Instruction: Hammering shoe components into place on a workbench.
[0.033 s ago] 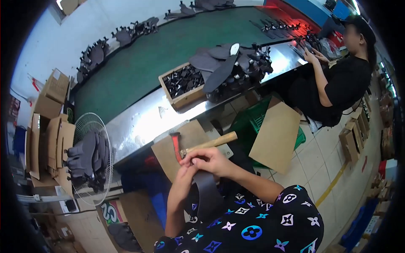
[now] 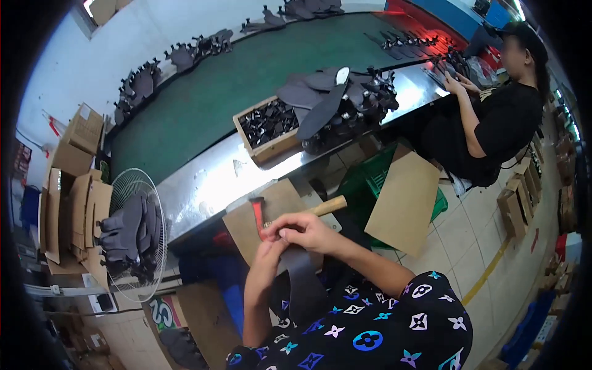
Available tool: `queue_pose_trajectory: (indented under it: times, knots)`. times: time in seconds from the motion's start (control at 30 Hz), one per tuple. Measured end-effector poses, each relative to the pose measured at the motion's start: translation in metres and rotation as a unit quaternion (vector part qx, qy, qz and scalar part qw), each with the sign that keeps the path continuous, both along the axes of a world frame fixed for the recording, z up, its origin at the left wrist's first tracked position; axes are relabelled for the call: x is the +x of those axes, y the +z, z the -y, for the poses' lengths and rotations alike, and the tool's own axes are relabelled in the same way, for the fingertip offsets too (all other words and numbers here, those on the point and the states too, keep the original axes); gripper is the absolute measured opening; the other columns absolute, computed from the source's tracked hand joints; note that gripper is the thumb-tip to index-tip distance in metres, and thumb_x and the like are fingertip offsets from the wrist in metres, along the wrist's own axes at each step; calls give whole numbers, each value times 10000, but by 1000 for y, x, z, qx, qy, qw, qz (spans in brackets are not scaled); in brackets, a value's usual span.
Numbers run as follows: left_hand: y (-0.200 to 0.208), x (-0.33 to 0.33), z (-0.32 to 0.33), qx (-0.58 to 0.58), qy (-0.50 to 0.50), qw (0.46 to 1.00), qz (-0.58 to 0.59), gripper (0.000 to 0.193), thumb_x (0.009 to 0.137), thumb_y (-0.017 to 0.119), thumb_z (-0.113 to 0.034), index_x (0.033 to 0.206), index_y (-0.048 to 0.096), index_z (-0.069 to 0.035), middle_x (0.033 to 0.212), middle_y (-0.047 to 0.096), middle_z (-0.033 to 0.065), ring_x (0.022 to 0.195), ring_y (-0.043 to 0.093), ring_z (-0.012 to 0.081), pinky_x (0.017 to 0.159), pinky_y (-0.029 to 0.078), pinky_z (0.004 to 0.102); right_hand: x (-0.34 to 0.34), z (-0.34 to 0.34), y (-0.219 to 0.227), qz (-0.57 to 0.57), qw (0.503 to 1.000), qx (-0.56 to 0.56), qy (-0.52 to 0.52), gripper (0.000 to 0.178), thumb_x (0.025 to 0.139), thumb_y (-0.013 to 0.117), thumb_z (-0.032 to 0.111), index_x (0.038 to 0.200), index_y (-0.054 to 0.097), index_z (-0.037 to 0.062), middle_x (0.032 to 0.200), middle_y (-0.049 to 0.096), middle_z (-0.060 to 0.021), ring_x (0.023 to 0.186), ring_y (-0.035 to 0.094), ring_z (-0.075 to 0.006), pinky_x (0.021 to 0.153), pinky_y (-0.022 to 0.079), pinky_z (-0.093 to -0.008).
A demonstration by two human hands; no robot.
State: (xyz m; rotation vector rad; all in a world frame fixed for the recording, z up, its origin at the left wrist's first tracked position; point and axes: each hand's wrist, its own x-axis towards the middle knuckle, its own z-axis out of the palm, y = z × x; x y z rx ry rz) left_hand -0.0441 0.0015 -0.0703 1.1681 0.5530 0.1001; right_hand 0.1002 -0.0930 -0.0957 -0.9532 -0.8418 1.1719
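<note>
My two hands meet over the brown board in front of me, closed on a dark grey shoe sole (image 2: 306, 280) that hangs down toward my lap. My left hand (image 2: 266, 258) grips its upper end, thumb upward. From the right, my right hand (image 2: 306, 233) reaches in with fingers curled around the same end, and whatever is between the fingertips is hidden. Just beyond the hands lies a hammer (image 2: 330, 205) with a wooden handle, partly covered by my right hand. Beside it is a red-handled tool (image 2: 258, 216) with a dark head.
A wooden box of small black pieces (image 2: 248, 143) stands on the metal table edge, beside a heap of dark soles (image 2: 320, 92). Soles line the green belt (image 2: 203, 92). A fan (image 2: 137, 234) and cardboard boxes (image 2: 74, 203) stand left; a co-worker (image 2: 499, 117) sits right.
My hands sit slightly higher against the hammer, and my right hand covers more of its handle. The whole view has shifted a little.
</note>
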Motion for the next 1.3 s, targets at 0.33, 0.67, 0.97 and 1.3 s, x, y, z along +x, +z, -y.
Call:
queue_pose_trajectory:
  times: [0.33, 0.67, 0.97, 1.3]
  knots:
    - [45, -149, -167, 546, 627, 553, -60, 545, 1007, 594, -374, 1330, 515, 59, 1309, 576, 190, 1220, 547, 314, 1070, 405, 405, 206, -24, 62, 855, 459, -91, -222, 346, 815, 612, 17, 1152, 660, 81, 1154, 673, -96, 1185, 598, -258, 1128, 332, -509]
    - [45, -37, -91, 347, 338, 870, 91, 629, 1007, 503, -446, 1437, 445, 10, 1422, 520, 189, 1315, 487, 298, 1144, 332, 416, 98, -57, 99, 871, 342, 232, -266, 36, 835, 638, 144, 836, 636, 180, 1184, 652, -5, 1272, 548, -195, 1165, 241, -522]
    - [1, -21, -88, -75, 152, 968, 187, 620, 897, 558, -132, 1432, 346, 99, 1355, 568, 264, 1122, 645, 315, 939, 543, 384, 24, -20, 3, 698, 683, 122, -175, 913, 795, 721, 565, 1518, 359, 142, 1522, 293, -150, 1365, 379, -353, 1100, 351, -511]
    - [-40, 7, -39, 655, 136, 694, -266, 875, 875, 764, -313, 1484, 280, 88, 1542, 299, 302, 1396, 335, 453, 1090, 334, 539, 54, 141, -74, 481, 787, -307, -233, 351, 841, 775, 317, 895, 644, -3, 730, 597, -64, 601, 575, -280, 570, 466, -414]
